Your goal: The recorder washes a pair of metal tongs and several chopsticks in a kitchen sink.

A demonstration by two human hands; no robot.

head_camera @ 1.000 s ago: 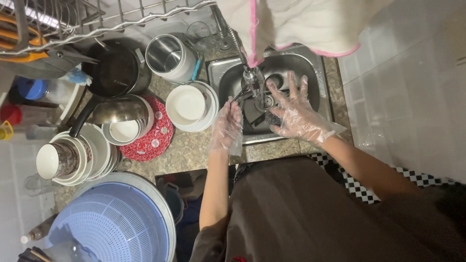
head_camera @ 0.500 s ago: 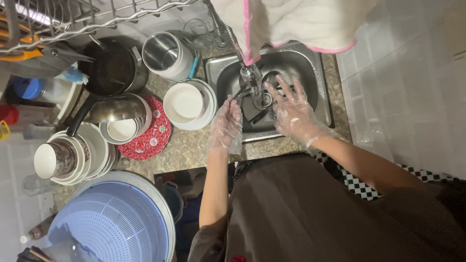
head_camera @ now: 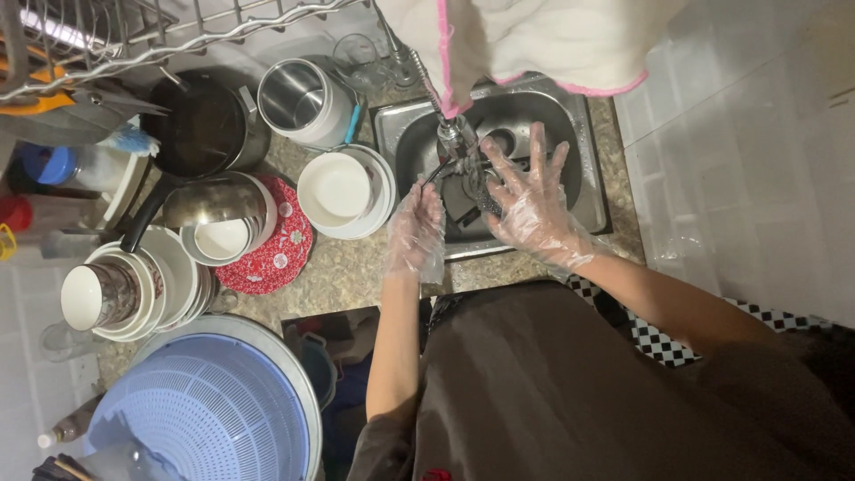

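Both my hands wear clear plastic gloves over a small steel sink [head_camera: 588, 151]. My left hand [head_camera: 415, 230] is at the sink's front left edge, closed on the thin handle of a dark utensil [head_camera: 456, 201] that lies under the tap [head_camera: 452, 134]. My right hand [head_camera: 531, 201] is spread flat, fingers apart, over the utensil's far end and the drain. What kind of utensil it is stays unclear, as the hands and water hide most of it.
Left of the sink stand stacked white bowls [head_camera: 343, 191], a steel pot [head_camera: 298, 100], a black pan [head_camera: 200, 125], a red patterned plate [head_camera: 276, 254] and a cup stack [head_camera: 98, 294]. A blue colander [head_camera: 200, 419] sits near me. A white cloth [head_camera: 534, 36] hangs overhead.
Both hands stay at the sink. My right hand has shifted slightly left toward the tap, its fingers still spread.
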